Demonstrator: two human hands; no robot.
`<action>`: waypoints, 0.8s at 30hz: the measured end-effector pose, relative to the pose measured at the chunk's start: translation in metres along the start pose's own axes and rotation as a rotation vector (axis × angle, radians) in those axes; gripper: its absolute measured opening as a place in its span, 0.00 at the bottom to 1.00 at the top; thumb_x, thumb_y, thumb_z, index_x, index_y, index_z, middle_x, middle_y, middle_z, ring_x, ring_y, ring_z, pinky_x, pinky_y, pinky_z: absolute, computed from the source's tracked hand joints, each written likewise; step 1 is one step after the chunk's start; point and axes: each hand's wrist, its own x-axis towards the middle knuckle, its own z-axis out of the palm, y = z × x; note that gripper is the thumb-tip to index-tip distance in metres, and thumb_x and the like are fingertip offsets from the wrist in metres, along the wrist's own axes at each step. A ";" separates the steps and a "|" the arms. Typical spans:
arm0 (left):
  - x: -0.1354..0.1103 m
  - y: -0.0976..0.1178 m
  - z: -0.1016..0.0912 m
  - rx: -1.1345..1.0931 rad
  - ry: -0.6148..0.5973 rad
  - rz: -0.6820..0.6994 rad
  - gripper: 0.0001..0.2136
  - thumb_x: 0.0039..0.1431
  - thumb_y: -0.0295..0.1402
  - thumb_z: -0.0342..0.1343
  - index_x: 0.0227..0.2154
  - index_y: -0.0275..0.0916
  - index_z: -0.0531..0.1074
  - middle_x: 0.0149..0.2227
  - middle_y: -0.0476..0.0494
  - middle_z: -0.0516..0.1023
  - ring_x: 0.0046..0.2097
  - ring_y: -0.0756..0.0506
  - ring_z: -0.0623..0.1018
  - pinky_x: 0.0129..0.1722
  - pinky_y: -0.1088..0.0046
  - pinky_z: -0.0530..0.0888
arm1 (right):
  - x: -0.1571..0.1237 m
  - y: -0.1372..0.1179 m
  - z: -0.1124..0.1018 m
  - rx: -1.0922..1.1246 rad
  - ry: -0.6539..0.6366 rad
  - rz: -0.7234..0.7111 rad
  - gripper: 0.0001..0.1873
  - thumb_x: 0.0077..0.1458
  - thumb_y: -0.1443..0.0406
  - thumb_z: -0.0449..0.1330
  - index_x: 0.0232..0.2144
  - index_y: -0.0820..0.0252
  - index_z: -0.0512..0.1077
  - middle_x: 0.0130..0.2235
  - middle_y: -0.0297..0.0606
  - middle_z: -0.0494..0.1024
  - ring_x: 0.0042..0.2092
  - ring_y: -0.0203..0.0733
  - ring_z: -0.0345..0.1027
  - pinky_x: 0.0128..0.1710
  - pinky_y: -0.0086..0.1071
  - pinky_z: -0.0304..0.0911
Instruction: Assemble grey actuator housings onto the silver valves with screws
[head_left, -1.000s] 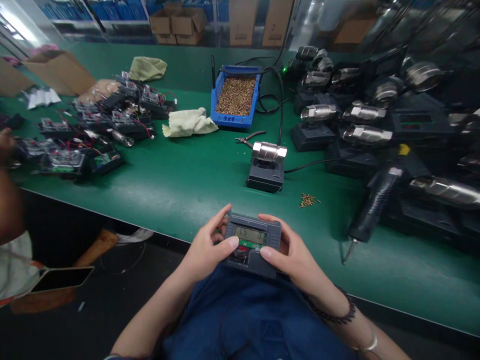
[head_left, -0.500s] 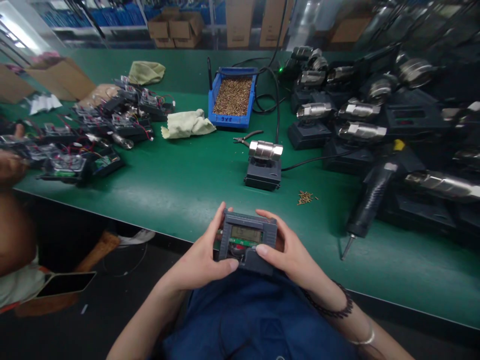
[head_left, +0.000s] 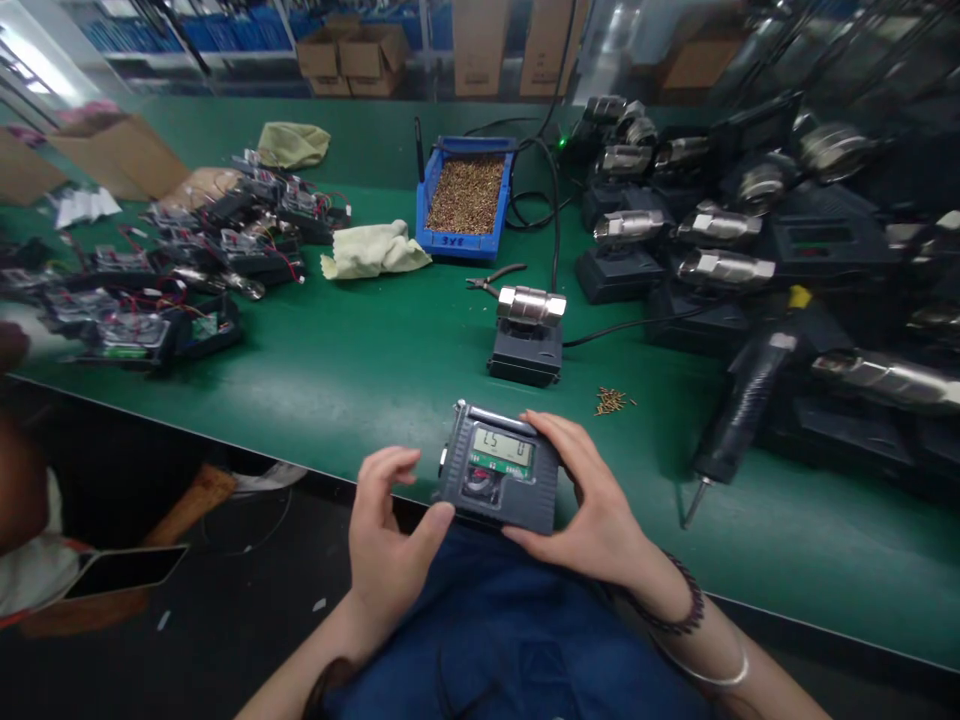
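Observation:
A grey meter housing (head_left: 499, 465) with a small LCD showing digits sits at the near edge of the green table (head_left: 360, 350), over my lap. My right hand (head_left: 592, 500) wraps around its right side, fingers over the top edge and thumb under the bottom. My left hand (head_left: 386, 525) has come off the left side; only its thumb tip touches the lower-left corner, and the fingers are loosely curled and apart.
A grey base with a metal cylinder (head_left: 527, 335) stands just beyond, loose brass screws (head_left: 611, 400) to its right. An electric screwdriver (head_left: 739, 410) lies right, before many finished units (head_left: 720, 250). A blue screw bin (head_left: 465, 195), yellow cloth (head_left: 371, 250), pliers (head_left: 495, 280) and wired assemblies (head_left: 187, 270) lie farther off. Another person (head_left: 19, 500) sits left.
My left hand let go of the housing's left side and dropped back toward me. The housing turned so its display faces up more, held by my right hand.

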 end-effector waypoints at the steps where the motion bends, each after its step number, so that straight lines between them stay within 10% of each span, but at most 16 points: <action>1: -0.004 0.003 -0.001 -0.026 0.020 -0.031 0.12 0.48 0.32 0.65 0.37 0.41 0.74 0.35 0.47 0.76 0.37 0.48 0.76 0.37 0.75 0.74 | -0.001 0.001 0.001 0.012 0.020 -0.006 0.46 0.42 0.61 0.68 0.62 0.55 0.55 0.56 0.49 0.68 0.57 0.56 0.64 0.54 0.51 0.66; 9: -0.004 0.029 0.007 -0.476 -0.339 -0.633 0.21 0.45 0.44 0.69 0.37 0.38 0.69 0.17 0.58 0.68 0.16 0.57 0.61 0.14 0.85 0.59 | -0.003 0.007 0.006 0.086 0.068 -0.014 0.46 0.41 0.59 0.69 0.61 0.55 0.55 0.56 0.49 0.67 0.57 0.55 0.63 0.55 0.51 0.66; 24: -0.001 0.034 0.015 -0.569 -0.341 -0.600 0.21 0.42 0.46 0.70 0.33 0.38 0.71 0.27 0.54 0.75 0.16 0.62 0.60 0.15 0.88 0.57 | 0.001 -0.001 0.002 0.094 0.041 -0.033 0.45 0.42 0.62 0.69 0.60 0.55 0.54 0.55 0.48 0.67 0.57 0.54 0.64 0.55 0.48 0.66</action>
